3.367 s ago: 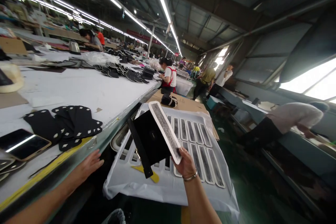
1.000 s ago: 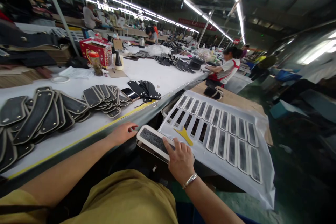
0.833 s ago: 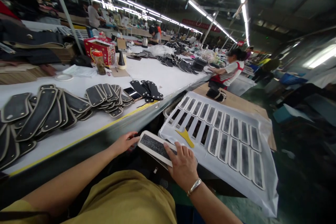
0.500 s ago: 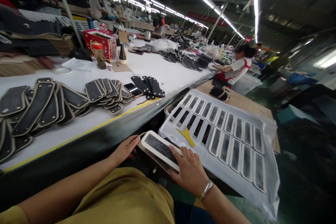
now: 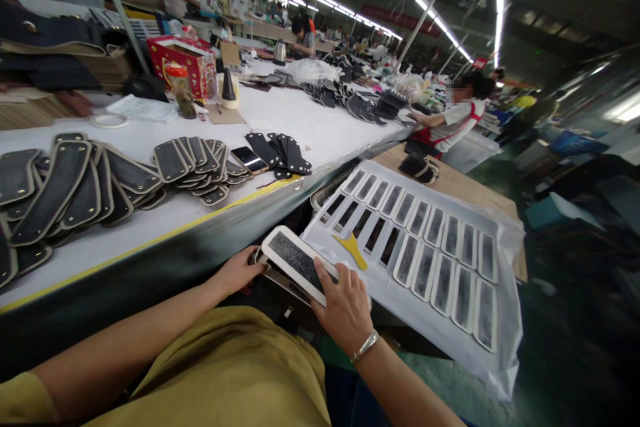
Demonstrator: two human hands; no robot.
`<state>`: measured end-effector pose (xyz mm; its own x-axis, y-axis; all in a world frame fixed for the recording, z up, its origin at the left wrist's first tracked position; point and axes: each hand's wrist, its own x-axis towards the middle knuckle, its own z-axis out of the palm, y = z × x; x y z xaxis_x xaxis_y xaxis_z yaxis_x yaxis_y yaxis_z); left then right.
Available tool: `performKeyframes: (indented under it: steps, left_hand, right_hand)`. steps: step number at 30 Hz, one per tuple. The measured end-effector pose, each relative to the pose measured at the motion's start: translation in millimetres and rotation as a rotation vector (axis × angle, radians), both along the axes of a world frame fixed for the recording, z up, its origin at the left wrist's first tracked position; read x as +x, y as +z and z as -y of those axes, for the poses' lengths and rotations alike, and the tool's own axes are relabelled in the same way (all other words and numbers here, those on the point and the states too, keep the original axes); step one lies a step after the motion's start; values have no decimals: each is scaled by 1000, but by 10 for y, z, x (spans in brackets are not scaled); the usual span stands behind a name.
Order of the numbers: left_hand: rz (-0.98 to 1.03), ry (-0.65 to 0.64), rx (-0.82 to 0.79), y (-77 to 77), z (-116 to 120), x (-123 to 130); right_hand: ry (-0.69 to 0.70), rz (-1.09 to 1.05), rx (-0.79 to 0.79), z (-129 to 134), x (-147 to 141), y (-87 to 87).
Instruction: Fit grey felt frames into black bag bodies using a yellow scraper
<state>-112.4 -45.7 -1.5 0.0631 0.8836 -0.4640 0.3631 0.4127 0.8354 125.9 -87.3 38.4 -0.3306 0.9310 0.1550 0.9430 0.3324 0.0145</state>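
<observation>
A long dark grey strip [image 5: 295, 257] with a rounded end and a white border slants in front of me. My right hand [image 5: 345, 303] grips its near right part, the thumb at the near edge and the fingers across the top. At the far left end, my left hand [image 5: 241, 269] has its fingers closed at a pale edge just under the strip. What exactly they pinch is partly hidden. Below the strip is a dark box-like surface, mostly covered. Beside the right hand, a yellow scraper [image 5: 351, 250] lies on a white cloth-covered board [image 5: 320, 240].
Two rows of similar white-edged strips [image 5: 443, 280] lie on the board, with dark slots at its left. Dark studded pieces [image 5: 100, 193], a phone [image 5: 249, 159], a jar [image 5: 181, 90] and a red box [image 5: 187, 60] occupy the long table. A co-worker [image 5: 457, 120] stands beyond the board.
The strip's far end has risen a little from the surface under it, with my right hand still on it. My left hand stays near that end. The whole view has shifted slightly.
</observation>
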Motion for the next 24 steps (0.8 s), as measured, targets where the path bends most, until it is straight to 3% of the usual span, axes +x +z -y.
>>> performKeyframes:
  steps: [6, 13, 24]
  left_hand:
    - [35, 5, -95, 45, -10, 32]
    - [125, 71, -86, -18, -4, 44]
    - [169, 111, -113, -23, -6, 46]
  right_hand:
    - [31, 64, -13, 133, 221, -31]
    - [198, 128, -63, 46, 129, 32]
    - [263, 268, -192, -8, 148, -22]
